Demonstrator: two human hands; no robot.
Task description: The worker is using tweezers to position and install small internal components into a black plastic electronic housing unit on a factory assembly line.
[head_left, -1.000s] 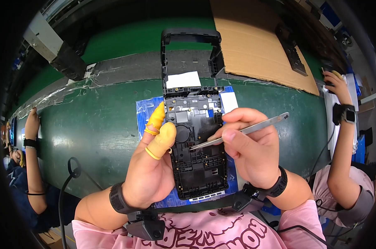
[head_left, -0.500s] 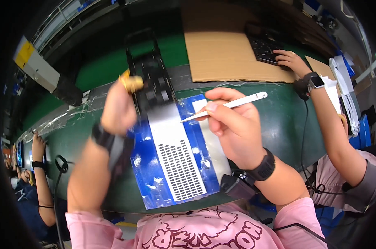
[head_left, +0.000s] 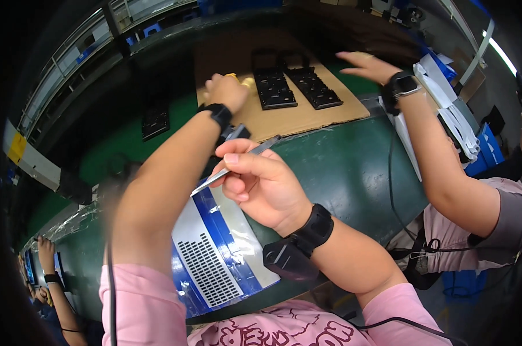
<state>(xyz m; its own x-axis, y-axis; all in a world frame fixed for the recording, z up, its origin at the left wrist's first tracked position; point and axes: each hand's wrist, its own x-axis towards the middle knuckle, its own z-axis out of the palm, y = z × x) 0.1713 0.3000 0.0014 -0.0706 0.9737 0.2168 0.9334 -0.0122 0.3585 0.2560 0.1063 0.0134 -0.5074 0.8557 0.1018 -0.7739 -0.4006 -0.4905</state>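
My right hand (head_left: 264,187) pinches a pair of metal tweezers (head_left: 258,153), tips pointing down and left. Below lies a white sheet of small black rectangular stickers (head_left: 209,271) on a blue-and-white backing (head_left: 249,279), partly covered by my left forearm. My left hand (head_left: 226,93) reaches over the cardboard, with yellow finger covers on its fingertips. It is just left of a black slotted plastic frame (head_left: 275,89); no held thing shows in it, and its fingers look slightly apart. A second black frame (head_left: 314,87) lies beside the first.
Cardboard (head_left: 336,118) lies across the green belt. Another black frame (head_left: 156,122) rests on the belt at left. A co-worker's hand (head_left: 370,66) hovers right of the frames. White sheets and bags (head_left: 445,109) are stacked at right. A cable (head_left: 390,173) crosses the green table.
The view has turned right. My left hand has moved from the black frame above the sticker sheet to the cardboard. The co-worker's hand has come off the frame on the cardboard.
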